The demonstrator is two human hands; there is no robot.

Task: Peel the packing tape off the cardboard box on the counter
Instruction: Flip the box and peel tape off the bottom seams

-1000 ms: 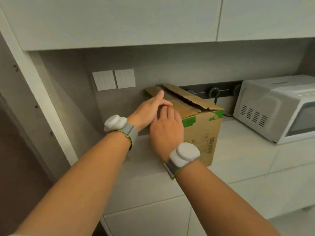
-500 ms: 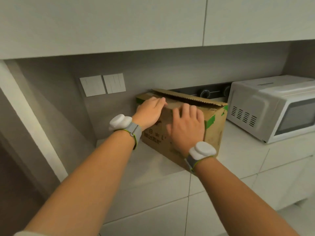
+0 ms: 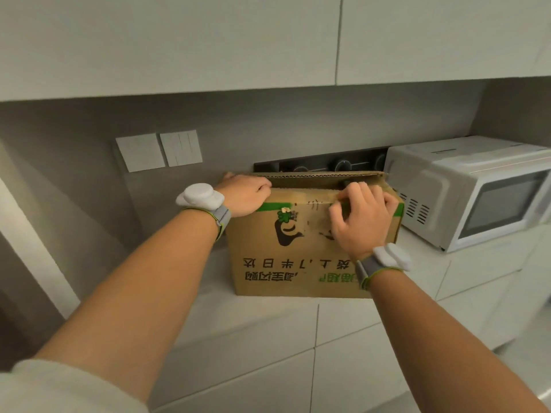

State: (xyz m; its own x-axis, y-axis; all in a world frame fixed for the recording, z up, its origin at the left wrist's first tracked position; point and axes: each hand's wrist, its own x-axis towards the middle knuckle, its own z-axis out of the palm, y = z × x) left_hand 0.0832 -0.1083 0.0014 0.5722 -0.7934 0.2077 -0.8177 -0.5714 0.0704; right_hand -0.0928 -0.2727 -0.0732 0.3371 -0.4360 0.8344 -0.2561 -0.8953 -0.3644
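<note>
One brown corrugated cardboard box [image 3: 301,248] sat on the smooth pale bench [image 3: 268,311], left of the microwave [image 3: 477,192]. Your left hand [image 3: 244,196] curled shut over its top-left corner; your right hand [image 3: 362,216] fingers pinched at the top-edge tape [image 3: 316,201], grip unclear.

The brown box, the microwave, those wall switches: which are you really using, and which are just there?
In use:
brown cardboard box with green stripe
left hand on its corner
right hand at its top edge

Just there:
white microwave oven
two white wall switches
</note>
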